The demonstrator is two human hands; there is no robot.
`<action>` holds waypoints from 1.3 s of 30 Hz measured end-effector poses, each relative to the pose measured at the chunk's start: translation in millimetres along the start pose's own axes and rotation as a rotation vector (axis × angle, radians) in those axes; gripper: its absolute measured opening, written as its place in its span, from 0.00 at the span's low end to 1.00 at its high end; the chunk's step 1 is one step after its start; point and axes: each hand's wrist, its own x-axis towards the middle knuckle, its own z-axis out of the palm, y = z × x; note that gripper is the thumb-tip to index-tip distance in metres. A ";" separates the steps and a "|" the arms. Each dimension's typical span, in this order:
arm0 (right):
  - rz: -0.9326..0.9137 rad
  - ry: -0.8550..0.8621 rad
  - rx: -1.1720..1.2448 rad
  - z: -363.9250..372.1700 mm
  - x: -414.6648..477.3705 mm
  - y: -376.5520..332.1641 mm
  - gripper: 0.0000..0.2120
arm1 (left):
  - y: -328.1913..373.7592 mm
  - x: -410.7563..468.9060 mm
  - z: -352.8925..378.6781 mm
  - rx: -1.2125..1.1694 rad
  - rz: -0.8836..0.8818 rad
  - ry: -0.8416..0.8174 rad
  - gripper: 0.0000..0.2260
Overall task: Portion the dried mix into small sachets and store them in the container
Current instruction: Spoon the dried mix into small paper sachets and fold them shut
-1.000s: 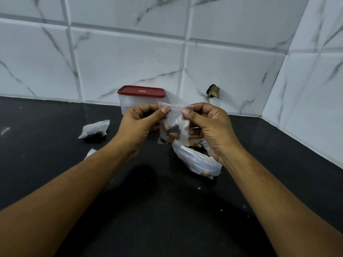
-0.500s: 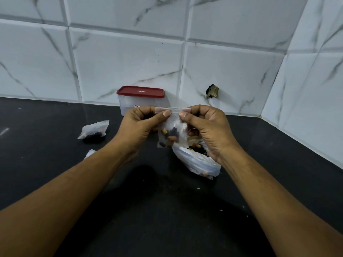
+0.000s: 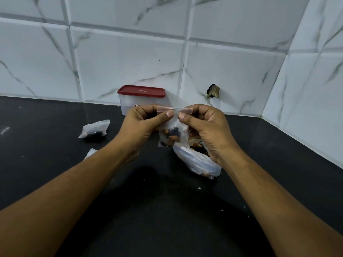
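On my feed, at the far left of the black counter [image 3: 46, 145], 1 filled sachet [image 3: 94, 129] lies on its side. Just below it, the white corner of a 2nd packet [image 3: 90, 152] pokes out from behind the left forearm. The left hand [image 3: 143, 125] is raised above the counter, its thumb and curled fingers pinching the top strip of a small clear sachet [image 3: 173, 135]. That sachet hangs between both hands, with brown and dark pieces of dried mix in its bottom. Behind the left hand, against the tiled wall [image 3: 130, 62], stands the container [image 3: 128, 106] with its red lid [image 3: 142, 91] on. The right hand [image 3: 206, 127] pinches the same strip from the other side, the 2 thumb tips nearly meeting. Below the right hand, the larger bag of mix [image 3: 198, 163] lies on the counter, with mix showing at its mouth.
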 end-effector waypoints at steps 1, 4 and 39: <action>-0.001 -0.005 -0.002 0.4 -0.3 0.1 0.02 | 0.2 -0.3 0.2 0.003 0.005 -0.003 0.09; -0.003 -0.015 0.004 1.9 -1.3 0.0 0.02 | 1.1 -1.2 2.2 -0.003 0.013 0.004 0.08; 0.013 -0.010 0.005 0.4 -0.3 0.2 0.02 | -3.5 1.0 0.7 0.029 0.034 -0.001 0.05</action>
